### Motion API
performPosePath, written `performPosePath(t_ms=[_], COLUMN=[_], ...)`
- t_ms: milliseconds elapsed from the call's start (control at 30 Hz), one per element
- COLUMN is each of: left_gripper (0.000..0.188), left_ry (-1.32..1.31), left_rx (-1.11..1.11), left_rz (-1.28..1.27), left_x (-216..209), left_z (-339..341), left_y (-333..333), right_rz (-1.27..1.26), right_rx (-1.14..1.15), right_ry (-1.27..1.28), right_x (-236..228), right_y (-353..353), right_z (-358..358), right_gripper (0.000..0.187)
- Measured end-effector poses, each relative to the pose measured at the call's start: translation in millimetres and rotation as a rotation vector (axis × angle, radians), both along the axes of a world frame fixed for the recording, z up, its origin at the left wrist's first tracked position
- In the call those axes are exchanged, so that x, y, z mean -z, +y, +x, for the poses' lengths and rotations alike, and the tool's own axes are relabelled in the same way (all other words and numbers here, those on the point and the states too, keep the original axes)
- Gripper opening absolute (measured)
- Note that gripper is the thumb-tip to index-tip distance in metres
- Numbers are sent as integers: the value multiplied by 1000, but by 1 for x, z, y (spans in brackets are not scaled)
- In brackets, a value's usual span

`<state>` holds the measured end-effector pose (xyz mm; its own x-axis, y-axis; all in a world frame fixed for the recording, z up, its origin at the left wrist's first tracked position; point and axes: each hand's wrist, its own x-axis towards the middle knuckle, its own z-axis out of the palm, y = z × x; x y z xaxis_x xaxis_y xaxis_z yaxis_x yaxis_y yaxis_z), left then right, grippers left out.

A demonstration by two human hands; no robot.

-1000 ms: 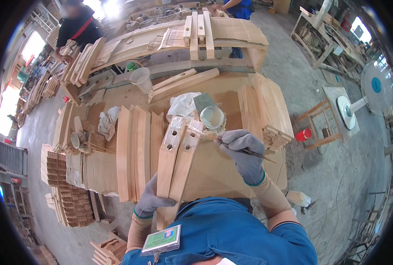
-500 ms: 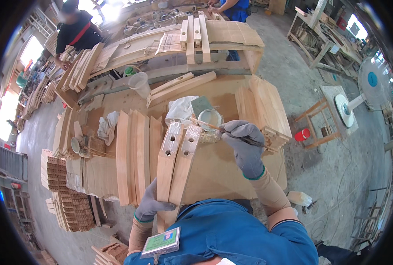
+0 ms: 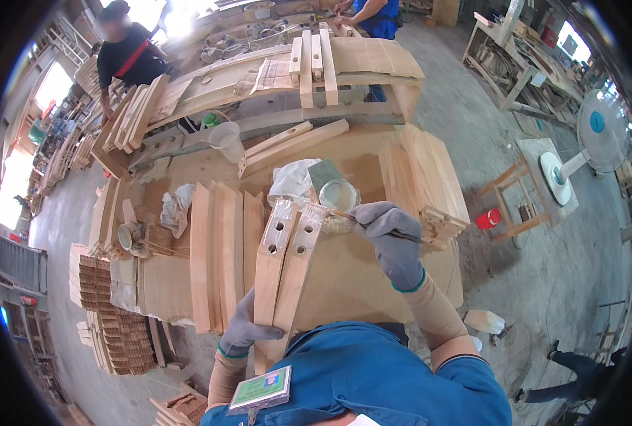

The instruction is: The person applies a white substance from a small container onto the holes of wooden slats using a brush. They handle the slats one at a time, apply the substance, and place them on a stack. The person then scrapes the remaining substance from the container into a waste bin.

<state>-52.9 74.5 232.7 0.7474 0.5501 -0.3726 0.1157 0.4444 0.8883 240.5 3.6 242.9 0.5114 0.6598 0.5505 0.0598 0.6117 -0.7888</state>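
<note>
In my gloved left hand [image 3: 248,330] are two pale wooden bars, the left bar [image 3: 269,273] and the right bar [image 3: 296,280], side by side and tilted up from my lap. Each has two round holes near its far end, and those ends look wet and shiny with a whitish coating. My gloved right hand [image 3: 394,241] is closed round a thin brush [image 3: 341,214], whose tip touches the right bar's coated end. Just beyond the bars stands a round jar [image 3: 338,194], beside a white cloth [image 3: 292,179].
Wooden bars [image 3: 216,255] lie left on the cardboard-covered table [image 3: 351,298]; more boards [image 3: 436,170] lie right. A plastic cup [image 3: 226,138] stands beyond. Two people work around the far bench [image 3: 373,60]. A fan [image 3: 556,177] stands right. Someone's legs [image 3: 568,376] show lower right.
The brush tip has moved slightly down and right, onto the right bar's end. My left hand keeps its hold. Legs have appeared at lower right, and the far-left person has shifted.
</note>
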Motion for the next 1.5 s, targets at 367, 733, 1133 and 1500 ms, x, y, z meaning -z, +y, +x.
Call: performPosePath(t_ms=[367,733,1133,1500], left_gripper=[102,94,90,74], left_ry=[-121,-448,-516,-568], left_rx=[24,-75,-190,-398], left_rz=[153,472,459,251], left_x=[-27,-29,-33,-46], left_z=[13,46,50,36], left_y=[2,-1,-19,1], right_rz=[-91,-291,-499,-414], right_rx=[-103,-344,-273,-505], right_ry=[163,-316,-621,-392], right_x=[8,69,99,101], right_y=[-14,-35,-48,-41], right_z=[-12,-62,-71,-86], right_gripper=[29,67,96,104])
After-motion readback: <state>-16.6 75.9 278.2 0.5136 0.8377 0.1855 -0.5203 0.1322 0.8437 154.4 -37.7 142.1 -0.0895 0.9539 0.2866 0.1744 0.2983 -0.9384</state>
